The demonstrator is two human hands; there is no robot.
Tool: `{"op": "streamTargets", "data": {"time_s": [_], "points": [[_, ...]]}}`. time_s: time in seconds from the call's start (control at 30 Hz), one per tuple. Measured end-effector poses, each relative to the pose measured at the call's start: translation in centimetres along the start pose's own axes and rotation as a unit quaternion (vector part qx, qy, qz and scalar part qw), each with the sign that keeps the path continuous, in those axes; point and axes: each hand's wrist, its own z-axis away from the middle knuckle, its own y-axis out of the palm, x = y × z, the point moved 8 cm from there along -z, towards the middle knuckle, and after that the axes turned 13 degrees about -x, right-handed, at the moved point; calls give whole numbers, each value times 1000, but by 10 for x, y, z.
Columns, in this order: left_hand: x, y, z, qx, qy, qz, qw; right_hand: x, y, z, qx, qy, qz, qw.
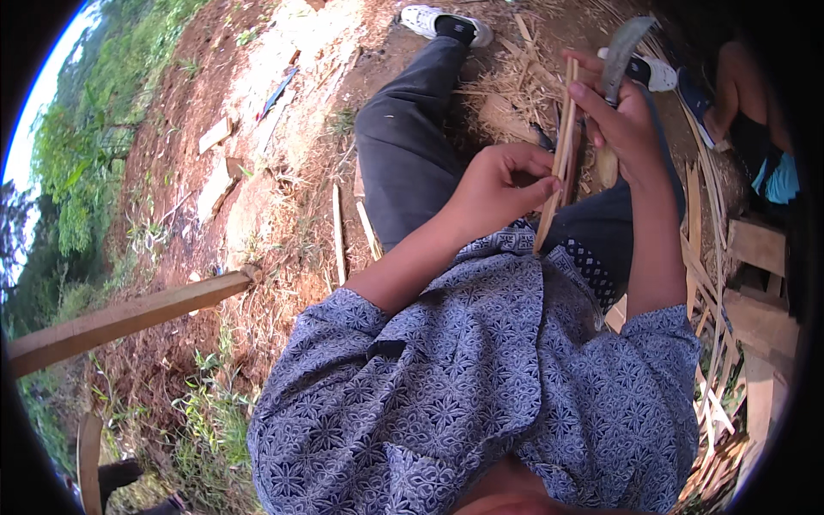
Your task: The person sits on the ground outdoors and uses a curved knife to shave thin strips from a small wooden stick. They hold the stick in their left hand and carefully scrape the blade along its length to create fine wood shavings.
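A thin pale wooden strip (564,137) stands slantwise in front of my lap, its lower end near my shirt. My left hand (512,184) is closed on the lower half, pinching it between thumb and fingers. Higher up, my right hand (625,129) grips a sickle (631,47) with a curved grey blade. The blade points up and away, and the pale handle sticks out below the palm. The thumb and fingers of that same hand also touch the strip's upper part. A darker, narrow piece beside the strip is partly hidden by my hands.
Wood shavings (524,73) litter the ground between my outstretched legs. Long thin strips (712,197) lie at the right, near wooden blocks (757,245) and another person's bare leg (740,94). A squared beam (129,318) crosses the left side. Offcuts (221,184) rest on the reddish soil.
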Motion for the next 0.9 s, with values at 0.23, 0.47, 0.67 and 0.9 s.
{"op": "streamTargets", "data": {"time_s": [0.23, 0.47, 0.67, 0.9], "points": [[-24, -17, 18, -54, 129, -97, 985, -34, 14, -19, 24, 71, -53, 996], [-36, -24, 10, -91, 123, -94, 984, -3, 45, -36, 66, 43, -33, 996], [-28, -3, -6, -39, 14, 19, 999, 36, 23, -30, 39, 7, -113, 993], [-37, 30, -18, 48, -30, 5, 998, 43, -26, -23, 24, -23, -125, 992]]}}
